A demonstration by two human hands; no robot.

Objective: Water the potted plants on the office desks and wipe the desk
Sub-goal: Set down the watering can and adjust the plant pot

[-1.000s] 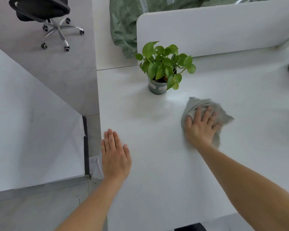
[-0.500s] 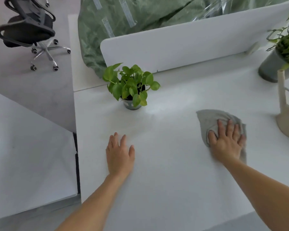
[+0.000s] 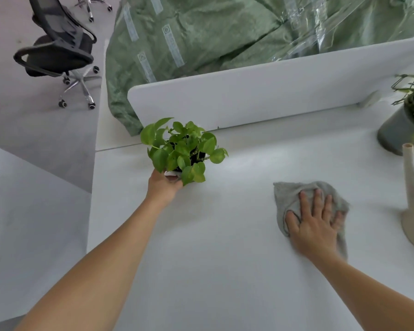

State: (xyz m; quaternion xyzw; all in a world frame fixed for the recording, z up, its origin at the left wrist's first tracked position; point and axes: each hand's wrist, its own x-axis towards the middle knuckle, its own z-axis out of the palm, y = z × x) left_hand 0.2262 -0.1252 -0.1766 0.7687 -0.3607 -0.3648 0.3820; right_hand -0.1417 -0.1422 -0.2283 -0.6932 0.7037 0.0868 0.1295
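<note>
A black mesh office chair [image 3: 58, 51] on chrome castors is being shown on the grey floor at the upper left, well apart from the white rectangular desk [image 3: 213, 271]. A crumpled green sheet with clear plastic film [image 3: 201, 39] is being seen behind the white divider panel [image 3: 261, 96] at the desk's far edge. The small leafy green plant in a grey pot [image 3: 182, 149] is being held near the desk's left end, just in front of the divider; the left hand [image 3: 164, 186] is being wrapped around the pot from the near side, fingers closed on it and largely hidden by leaves. Whether the pot is being kept on the surface cannot be told. Toward the right, the crumpled grey cloth [image 3: 294, 194] is being pressed flat to the desk by the right hand [image 3: 313, 223], fingers spread and extended. At the right edge, a beige long-spouted watering can [image 3: 412, 211] is being shown near the cloth, with a second green plant in a rounded grey pot [image 3: 397, 130] behind it.
</note>
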